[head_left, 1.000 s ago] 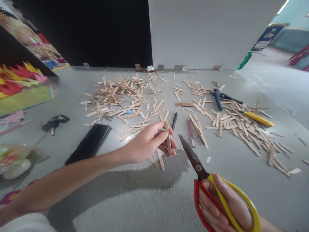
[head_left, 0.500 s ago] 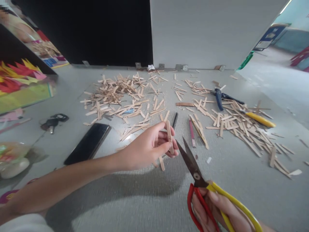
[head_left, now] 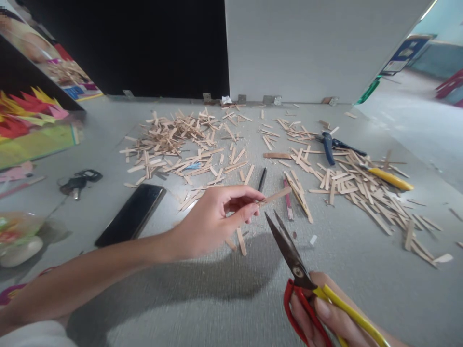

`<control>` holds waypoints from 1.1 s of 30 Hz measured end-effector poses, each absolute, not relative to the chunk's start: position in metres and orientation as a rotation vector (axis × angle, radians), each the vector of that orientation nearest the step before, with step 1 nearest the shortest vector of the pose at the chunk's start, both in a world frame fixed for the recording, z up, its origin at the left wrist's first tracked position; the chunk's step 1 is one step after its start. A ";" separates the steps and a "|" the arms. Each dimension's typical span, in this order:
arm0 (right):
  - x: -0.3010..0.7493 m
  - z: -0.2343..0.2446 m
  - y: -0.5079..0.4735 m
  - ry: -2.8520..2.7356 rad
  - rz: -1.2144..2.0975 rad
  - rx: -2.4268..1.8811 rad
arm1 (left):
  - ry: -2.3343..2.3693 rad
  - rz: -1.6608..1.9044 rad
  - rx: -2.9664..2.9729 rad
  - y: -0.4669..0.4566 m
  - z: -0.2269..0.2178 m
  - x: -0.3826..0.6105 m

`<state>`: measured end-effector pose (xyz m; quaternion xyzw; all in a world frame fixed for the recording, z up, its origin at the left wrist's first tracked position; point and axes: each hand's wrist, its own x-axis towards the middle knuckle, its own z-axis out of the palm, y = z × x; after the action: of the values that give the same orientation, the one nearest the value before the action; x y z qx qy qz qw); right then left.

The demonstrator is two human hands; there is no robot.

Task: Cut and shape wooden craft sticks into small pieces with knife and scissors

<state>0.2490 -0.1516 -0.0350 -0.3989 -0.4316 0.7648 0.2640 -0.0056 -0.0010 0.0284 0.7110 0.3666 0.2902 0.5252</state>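
While the right hand (head_left: 327, 313) wraps around the handles of red-and-yellow scissors (head_left: 297, 271), blades slightly parted, the left hand (head_left: 213, 212) pinches a wooden stick (head_left: 277, 194) between thumb and fingers above the worktop (head_left: 217, 308). Half a second ago the stick stood nearly upright against the fingers; now it slants out to the right, its free end apparently better exposed to the blades, which remain just short of touching it. A black panel (head_left: 144, 48) and a grey panel (head_left: 307, 48) close off the worktop's back edge. Loose wood lies beyond the hands in a left heap (head_left: 173, 132) and a right heap (head_left: 365, 193), and a dark phone (head_left: 132, 217) sits close by the left forearm. Open room for moving looks widest on the near side, between that forearm and the scissors, and to the scissors' right.
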 end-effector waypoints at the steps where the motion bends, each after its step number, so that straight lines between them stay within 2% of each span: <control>1: 0.249 -0.033 -0.151 -1.194 2.026 -1.078 | 0.889 0.709 1.750 0.000 0.029 -0.006; 9: 0.244 -0.014 -0.156 -1.149 1.864 -1.395 | 0.898 0.777 1.828 0.001 0.034 -0.008; 33: 0.252 -0.021 -0.157 -1.230 1.830 -1.423 | 0.816 0.826 2.133 0.001 0.029 -0.008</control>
<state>0.2518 -0.1571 -0.0210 -0.5242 -0.4531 0.6742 0.2559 -0.0076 0.0013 0.0293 0.8231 0.3147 0.3186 0.3492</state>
